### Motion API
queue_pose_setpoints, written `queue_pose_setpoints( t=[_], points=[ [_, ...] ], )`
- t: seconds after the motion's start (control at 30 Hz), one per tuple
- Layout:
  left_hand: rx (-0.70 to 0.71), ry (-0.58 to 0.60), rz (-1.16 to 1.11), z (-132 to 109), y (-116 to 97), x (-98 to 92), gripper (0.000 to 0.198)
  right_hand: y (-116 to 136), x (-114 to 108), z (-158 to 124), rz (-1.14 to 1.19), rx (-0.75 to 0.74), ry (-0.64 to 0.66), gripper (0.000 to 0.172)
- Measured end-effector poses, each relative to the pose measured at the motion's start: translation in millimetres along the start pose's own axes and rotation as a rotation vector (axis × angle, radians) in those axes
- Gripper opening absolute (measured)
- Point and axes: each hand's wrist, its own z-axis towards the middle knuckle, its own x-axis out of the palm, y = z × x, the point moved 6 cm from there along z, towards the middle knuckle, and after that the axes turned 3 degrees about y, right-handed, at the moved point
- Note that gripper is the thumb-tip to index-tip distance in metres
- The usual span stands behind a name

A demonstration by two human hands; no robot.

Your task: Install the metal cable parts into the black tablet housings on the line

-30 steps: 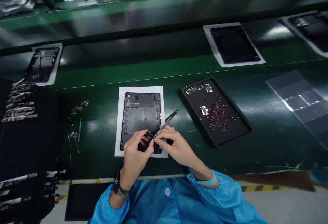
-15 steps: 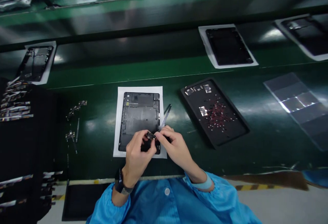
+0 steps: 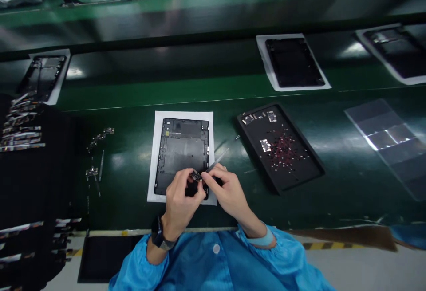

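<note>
My left hand (image 3: pixel 183 192) is closed in a pinch on a small black circuit board (image 3: pixel 196 175), held above the lower part of a black tablet back housing (image 3: pixel 183 149). My right hand (image 3: pixel 228 189) is also closed, its thumb and forefinger at the board's right edge. From it a thin, pale strip (image 3: pixel 219 155), like a flat ribbon cable, sticks out up and to the right. Where the strip meets the board is hidden by the fingers. The housing lies open side up on a white sheet (image 3: pixel 153 167).
A black tray (image 3: pixel 282 180) on the right holds small boards and a heap of red-wired parts (image 3: pixel 282 149). More small boards (image 3: pixel 92 172) and strips lie left, beside a black surface (image 3: pixel 36 184) with many ribbon cables. Housings (image 3: pixel 294 62) on sheets lie behind; clear film (image 3: pixel 389 144) lies right.
The strip at my right hand has tilted further right, and its dark end now looks pale. A small shiny piece shows near the tray. Both hands stay at the board; the view shifts slightly.
</note>
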Motion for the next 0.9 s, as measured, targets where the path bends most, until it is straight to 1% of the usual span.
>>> queue_pose_setpoints(
  t=[0.07, 0.1, 0.17, 0.23, 0.3, 0.33, 0.4, 0.47, 0.5, 0.57, 0.6, 0.67, 0.7, 0.77, 0.8, 0.83, 0.9],
  points=[
    [-0.012, 0.022, -0.007, -3, 0, -5.1, 0.02, 3, 1, 1, -0.03, -0.027, 0.033, 0.039],
    [-0.021, 0.041, -0.004, -5, 0, -9.9, 0.018, 6, 3, 2, -0.058, -0.056, 0.073, 0.038],
    [-0.051, 0.081, 0.04, -13, 2, -24.4, 0.015, 14, 7, 4, -0.143, -0.132, 0.186, 0.035],
    [-0.081, 0.109, 0.131, -18, 6, -43.3, 0.016, 20, 9, 7, -0.234, -0.198, 0.264, 0.026],
    [-0.097, 0.115, 0.236, -12, 11, -60.3, 0.018, 24, 5, 12, -0.292, -0.226, 0.25, 0.013],
    [-0.084, 0.107, 0.278, -2, 14, -65.7, 0.018, 26, 1, 14, -0.301, -0.232, 0.217, 0.014],
    [-0.015, 0.093, 0.337, 33, 19, -66.1, 0.014, 28, -10, 19, -0.293, -0.241, 0.137, 0.021],
    [0.074, 0.125, 0.371, 81, 26, -51.8, 0.013, 32, -23, 22, -0.279, -0.255, 0.06, 0.021],
    [0.085, 0.165, 0.383, 107, 33, -41.1, 0.016, 34, -31, 23, -0.278, -0.264, 0.027, 0.02],
    [0.027, 0.356, 0.409, 152, 51, -13.9, 0.022, 41, -51, 21, -0.288, -0.283, -0.026, 0.018],
    [0.019, 0.413, 0.409, 169, 58, -3.7, 0.019, 44, -63, 19, -0.293, -0.287, -0.048, 0.018],
    [0.017, 0.521, 0.406, 192, 67, 11.8, 0.006, 46, -93, 11, -0.296, -0.276, -0.094, 0.02],
    [0.031, 0.557, 0.403, 199, 71, 16.2, 0.006, 46, -111, 7, -0.295, -0.258, -0.123, 0.022],
    [0.06, 0.613, 0.412, 214, 76, 19.2, 0.013, 41, -147, -4, -0.293, -0.199, -0.191, 0.029],
    [0.074, 0.622, 0.423, 225, 79, 17.9, 0.013, 37, -165, -9, -0.295, -0.162, -0.227, 0.033],
    [0.082, 0.616, 0.44, 240, 82, 15.0, 0.012, 34, -182, -13, -0.299, -0.124, -0.262, 0.036],
    [0.077, 0.58, 0.482, 283, 88, 6.2, 0.01, 28, -210, -14, -0.316, -0.057, -0.314, 0.04]
  ],
)
